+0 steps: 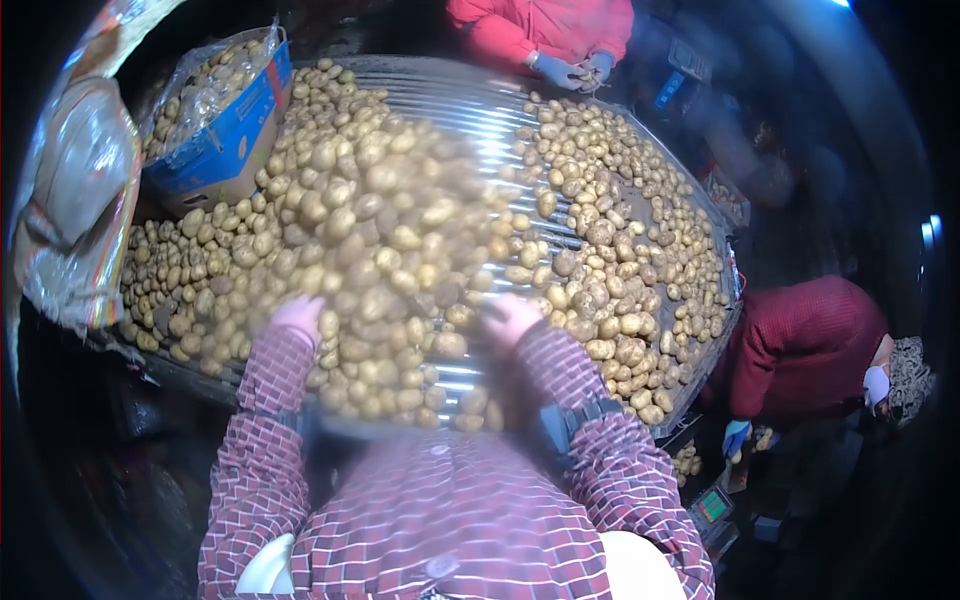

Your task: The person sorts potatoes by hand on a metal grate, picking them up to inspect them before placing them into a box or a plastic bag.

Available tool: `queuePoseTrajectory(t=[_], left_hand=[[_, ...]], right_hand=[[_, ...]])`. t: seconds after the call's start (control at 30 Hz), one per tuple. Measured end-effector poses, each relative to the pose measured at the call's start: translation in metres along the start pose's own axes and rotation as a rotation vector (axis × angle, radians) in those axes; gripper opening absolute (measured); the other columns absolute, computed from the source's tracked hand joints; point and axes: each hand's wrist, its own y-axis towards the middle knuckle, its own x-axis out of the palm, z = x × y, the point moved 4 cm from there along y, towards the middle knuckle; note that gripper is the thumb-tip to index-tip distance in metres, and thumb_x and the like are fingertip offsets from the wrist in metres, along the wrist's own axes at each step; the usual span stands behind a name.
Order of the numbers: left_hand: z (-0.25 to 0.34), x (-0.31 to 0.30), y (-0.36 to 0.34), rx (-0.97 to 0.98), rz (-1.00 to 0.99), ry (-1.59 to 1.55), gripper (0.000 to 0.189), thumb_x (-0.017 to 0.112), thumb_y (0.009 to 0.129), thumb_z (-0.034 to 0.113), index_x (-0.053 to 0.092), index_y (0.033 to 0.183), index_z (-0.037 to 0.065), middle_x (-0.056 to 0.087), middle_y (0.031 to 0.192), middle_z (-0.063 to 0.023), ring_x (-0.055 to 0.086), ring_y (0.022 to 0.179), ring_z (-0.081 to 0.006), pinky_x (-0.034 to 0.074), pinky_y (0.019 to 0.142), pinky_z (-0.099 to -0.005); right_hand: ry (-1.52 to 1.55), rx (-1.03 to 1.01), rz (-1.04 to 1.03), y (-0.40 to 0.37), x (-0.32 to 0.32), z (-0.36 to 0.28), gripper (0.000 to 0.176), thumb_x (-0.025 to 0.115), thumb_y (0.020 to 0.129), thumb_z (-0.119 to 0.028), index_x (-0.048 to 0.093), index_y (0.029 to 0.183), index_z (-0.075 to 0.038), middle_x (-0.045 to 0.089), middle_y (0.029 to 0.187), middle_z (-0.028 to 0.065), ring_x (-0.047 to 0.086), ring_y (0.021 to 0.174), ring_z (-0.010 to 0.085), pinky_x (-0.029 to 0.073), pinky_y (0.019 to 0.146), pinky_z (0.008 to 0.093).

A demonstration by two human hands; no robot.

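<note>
A large heap of potatoes point(345, 225) lies in front of me on a ribbed metal table point(430, 85). My left hand point(298, 316) is at the near left side of the heap, against the potatoes, its fingers stretched forward. Across from it, my right hand point(512, 318) is at the heap's right side, fingers apart and somewhat smeared by motion. No object shows in either hand. Between my hands the potatoes are partly blurred. More potatoes point(610, 260) spread over the table's right half.
A blue cardboard box point(225, 130) with potatoes and plastic stands at the back left, beside a pale sack point(85, 200). A person in a red jacket point(545, 30) works opposite with gloved hands. Another person in dark red point(805, 345) bends at the right near a scale point(712, 506).
</note>
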Motion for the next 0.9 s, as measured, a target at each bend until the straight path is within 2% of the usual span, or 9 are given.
queuePoseTrajectory(t=[0.17, 0.23, 0.3, 0.4, 0.53, 0.63, 0.7, 0.77, 0.9], left_hand=[[0.005, 0.009, -0.008, 0.008, 0.200, -0.027, 0.041, 0.065, 0.070, 0.010, 0.063, 0.111, 0.013, 0.061, 0.103, -0.0140, 0.056, 0.104, -0.0346, 0.048, 0.088, -0.0426], [0.002, 0.024, -0.009, 0.033, 0.299, 0.000, 0.044, 0.065, 0.069, 0.011, 0.064, 0.113, 0.013, 0.060, 0.104, -0.0145, 0.054, 0.105, -0.0359, 0.048, 0.089, -0.0434], [0.008, 0.015, -0.014, -0.011, 0.241, -0.047, 0.058, 0.067, 0.067, 0.004, 0.058, 0.124, 0.011, 0.055, 0.120, -0.0161, 0.054, 0.108, -0.0364, 0.046, 0.095, -0.0433], [0.007, 0.020, -0.016, -0.046, 0.303, -0.123, 0.056, 0.064, 0.068, 0.000, 0.059, 0.123, 0.010, 0.054, 0.124, -0.0166, 0.050, 0.115, -0.0374, 0.043, 0.099, -0.0430], [0.010, -0.006, -0.015, -0.067, 0.333, -0.436, 0.042, 0.057, 0.072, -0.005, 0.064, 0.112, 0.007, 0.061, 0.112, -0.0164, 0.058, 0.104, -0.0371, 0.048, 0.092, -0.0419], [0.080, -0.087, 0.014, 0.043, 0.671, -0.369, 0.037, 0.054, 0.076, -0.006, 0.064, 0.110, 0.000, 0.062, 0.115, -0.0199, 0.061, 0.107, -0.0356, 0.049, 0.094, -0.0403], [0.131, -0.096, 0.061, 0.359, 0.503, -0.350, 0.054, 0.068, 0.077, 0.015, 0.054, 0.126, 0.001, 0.052, 0.133, -0.0210, 0.049, 0.124, -0.0367, 0.038, 0.106, -0.0455], [0.174, -0.081, 0.116, 0.280, 0.105, 0.033, 0.086, 0.076, 0.069, 0.039, 0.039, 0.140, 0.007, 0.036, 0.145, -0.0208, 0.033, 0.134, -0.0395, 0.026, 0.112, -0.0523], [0.205, -0.046, 0.185, 0.301, 0.268, 0.306, 0.084, 0.079, 0.066, 0.042, 0.046, 0.139, 0.019, 0.036, 0.146, -0.0174, 0.029, 0.138, -0.0382, 0.027, 0.110, -0.0566]], right_hand=[[-0.011, 0.003, 0.184, 0.132, -0.038, 0.024, 0.055, 0.061, 0.086, -0.032, 0.050, 0.136, -0.015, 0.052, 0.135, 0.0177, 0.052, 0.121, 0.0328, 0.045, 0.102, 0.0403], [0.024, 0.182, 0.273, 0.174, -0.064, 0.017, 0.061, 0.061, 0.084, -0.038, 0.047, 0.139, -0.016, 0.049, 0.137, 0.0191, 0.048, 0.126, 0.0347, 0.043, 0.104, 0.0417], [0.121, 0.173, 0.242, 0.224, -0.073, 0.025, 0.065, 0.061, 0.083, -0.043, 0.047, 0.140, -0.016, 0.047, 0.139, 0.0193, 0.047, 0.127, 0.0351, 0.042, 0.105, 0.0423], [0.153, -0.073, 0.080, 0.316, -0.023, 0.070, 0.072, 0.060, 0.080, -0.050, 0.045, 0.142, -0.017, 0.042, 0.143, 0.0190, 0.046, 0.128, 0.0360, 0.039, 0.107, 0.0423], [-0.004, -0.055, -0.004, 0.276, -0.030, 0.052, 0.075, 0.061, 0.079, -0.049, 0.043, 0.144, -0.018, 0.041, 0.145, 0.0189, 0.046, 0.128, 0.0356, 0.040, 0.107, 0.0402], [0.126, -0.069, -0.070, 0.243, -0.033, 0.054, 0.077, 0.061, 0.079, -0.047, 0.039, 0.146, -0.019, 0.048, 0.140, 0.0199, 0.050, 0.126, 0.0326, 0.041, 0.106, 0.0374], [0.043, -0.007, -0.063, 0.234, -0.043, 0.040, 0.077, 0.061, 0.080, -0.045, 0.037, 0.147, -0.019, 0.051, 0.136, 0.0200, 0.051, 0.125, 0.0310, 0.040, 0.107, 0.0356], [-0.109, 0.061, -0.119, 0.210, -0.051, 0.017, 0.069, 0.064, 0.079, -0.039, 0.044, 0.142, -0.021, 0.044, 0.143, 0.0184, 0.051, 0.124, 0.0332, 0.041, 0.105, 0.0433], [-0.447, 0.137, -0.058, 0.180, -0.037, 0.002, 0.065, 0.072, 0.074, -0.034, 0.052, 0.134, -0.022, 0.040, 0.144, 0.0151, 0.049, 0.124, 0.0341, 0.039, 0.104, 0.0505]])
